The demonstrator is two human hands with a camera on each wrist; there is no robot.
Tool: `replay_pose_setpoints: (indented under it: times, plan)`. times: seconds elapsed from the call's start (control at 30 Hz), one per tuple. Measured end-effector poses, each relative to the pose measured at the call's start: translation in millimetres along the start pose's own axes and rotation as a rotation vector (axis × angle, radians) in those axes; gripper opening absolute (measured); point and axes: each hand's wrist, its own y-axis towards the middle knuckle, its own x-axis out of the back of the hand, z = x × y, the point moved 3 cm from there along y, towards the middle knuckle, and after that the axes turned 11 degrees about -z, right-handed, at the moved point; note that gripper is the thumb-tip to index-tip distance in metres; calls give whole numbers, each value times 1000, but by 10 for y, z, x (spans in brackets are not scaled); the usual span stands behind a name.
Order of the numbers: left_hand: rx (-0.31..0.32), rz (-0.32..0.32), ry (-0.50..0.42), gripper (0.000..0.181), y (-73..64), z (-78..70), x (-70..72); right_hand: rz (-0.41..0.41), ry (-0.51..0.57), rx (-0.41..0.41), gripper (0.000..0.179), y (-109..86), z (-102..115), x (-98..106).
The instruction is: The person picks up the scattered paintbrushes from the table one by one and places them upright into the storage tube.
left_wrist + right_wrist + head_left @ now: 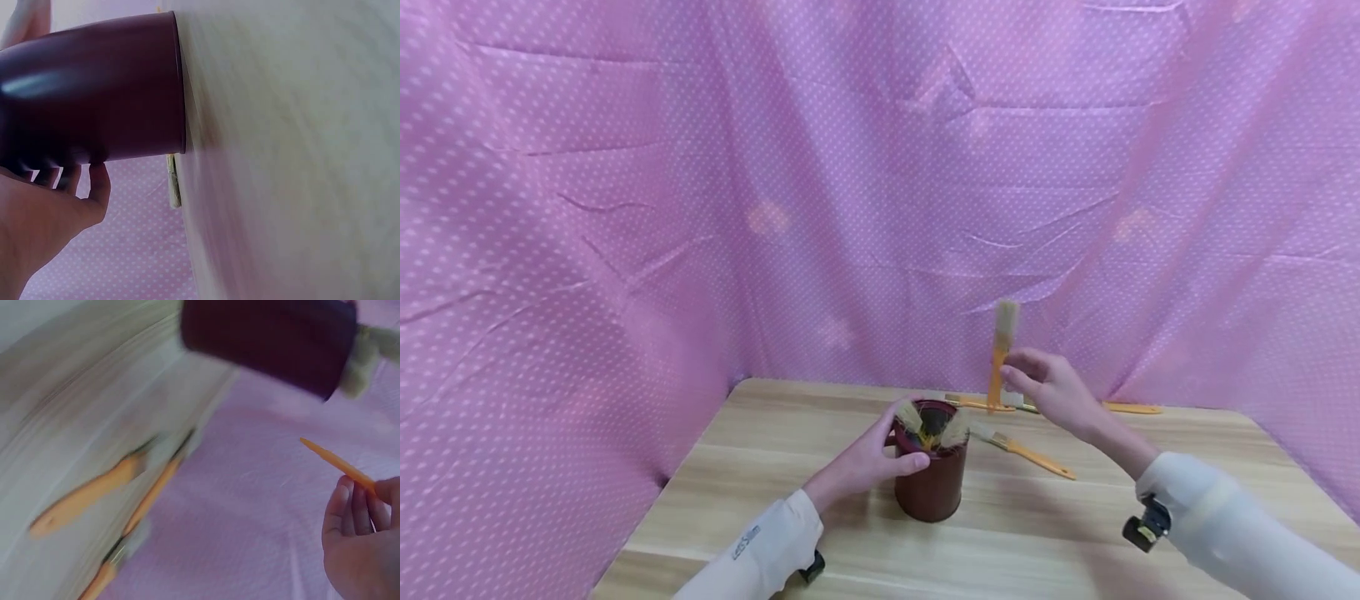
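A dark red cylindrical pot (929, 483) stands upright on the table, with bristle ends of paintbrushes (956, 428) poking over its rim. My left hand (868, 457) grips the pot around its upper side, thumb toward the front. In my right hand (1051, 390) a paintbrush (997, 367) with an orange handle is pinched, held upright, bristles up, above the table and to the right of the pot. From the right wrist view, the handle (340, 464) points toward the pot (269, 344); the bristles are out of sight there.
Another paintbrush (1037, 458) lies on the wooden table (775, 425) just right of the pot. Along the back edge lie two more, one with its handle (1131, 408) to the right. A pink dotted curtain (850, 208) hangs behind the table.
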Motion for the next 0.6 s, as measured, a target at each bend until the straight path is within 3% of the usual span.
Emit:
replay_pose_setpoints:
  times: [0.23,0.43,0.6]
  plan:
    - [7,3,-27,80,37,-12,-18,-80,131,-37,29,89,300,-237]
    - [28,-14,6,83,14,-3,-3,13,154,-23,24,120,333,-500]
    - [30,-11,4,85,1,9,-4,67,88,-36,19,99,269,-654]
